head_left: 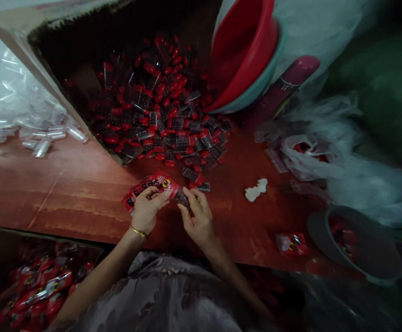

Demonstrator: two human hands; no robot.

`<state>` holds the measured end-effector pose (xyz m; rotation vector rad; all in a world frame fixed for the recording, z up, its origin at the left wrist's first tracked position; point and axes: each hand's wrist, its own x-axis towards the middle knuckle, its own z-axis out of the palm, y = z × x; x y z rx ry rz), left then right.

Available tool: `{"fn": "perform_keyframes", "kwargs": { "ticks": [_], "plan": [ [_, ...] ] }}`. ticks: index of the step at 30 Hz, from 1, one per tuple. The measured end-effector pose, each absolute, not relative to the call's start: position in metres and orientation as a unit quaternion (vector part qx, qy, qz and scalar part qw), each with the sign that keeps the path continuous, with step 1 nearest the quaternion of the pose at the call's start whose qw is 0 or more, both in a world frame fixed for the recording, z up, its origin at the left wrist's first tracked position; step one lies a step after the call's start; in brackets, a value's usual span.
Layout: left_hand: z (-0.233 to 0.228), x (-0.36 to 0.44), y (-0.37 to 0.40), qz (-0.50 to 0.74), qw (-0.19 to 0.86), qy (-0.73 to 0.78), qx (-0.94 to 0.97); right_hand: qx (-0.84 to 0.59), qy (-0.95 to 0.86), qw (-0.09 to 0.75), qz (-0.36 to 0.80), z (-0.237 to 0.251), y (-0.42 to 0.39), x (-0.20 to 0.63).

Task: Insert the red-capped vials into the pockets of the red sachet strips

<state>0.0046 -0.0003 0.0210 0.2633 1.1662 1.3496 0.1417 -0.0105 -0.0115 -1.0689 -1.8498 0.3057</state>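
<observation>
My left hand (148,207) grips a fanned stack of red printed packets (149,184) just above the reddish-brown table (66,189). A gold bangle sits on that wrist. My right hand (196,214) pinches a small dark clear-wrapped piece (181,198) right beside the stack. A heap of red-and-dark small pieces (166,115) spills from a tipped cardboard box (24,41) straight ahead of both hands.
Stacked red and teal basins (245,64) lean at the back. A grey bowl (353,244) holds red items at right, with a loose red packet (291,243) near it. White crumpled scrap (256,189), plastic bags (308,152), clear tubes (42,138), a box of filled packets (38,286).
</observation>
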Motion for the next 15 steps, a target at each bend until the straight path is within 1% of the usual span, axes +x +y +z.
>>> {"fn": "perform_keyframes", "kwargs": {
  "ticks": [4, 9, 12, 15],
  "plan": [
    [0.021, 0.007, 0.000, 0.572, 0.637, 0.502, 0.121, -0.436, -0.761, 0.467, 0.110, -0.009, -0.009, 0.142],
    [0.014, 0.011, 0.001, 0.577, 0.668, 0.460, 0.098, -0.455, -0.738, 0.486, 0.109, -0.009, -0.012, 0.133],
    [0.016, 0.012, 0.003, 0.583, 0.674, 0.436, 0.127, -0.442, -0.734, 0.491, 0.158, -0.011, -0.014, 0.128],
    [0.020, 0.013, 0.004, 0.591, 0.657, 0.443, 0.151, -0.427, -0.714, 0.498, 0.243, -0.014, -0.017, 0.125]
  ]
}}
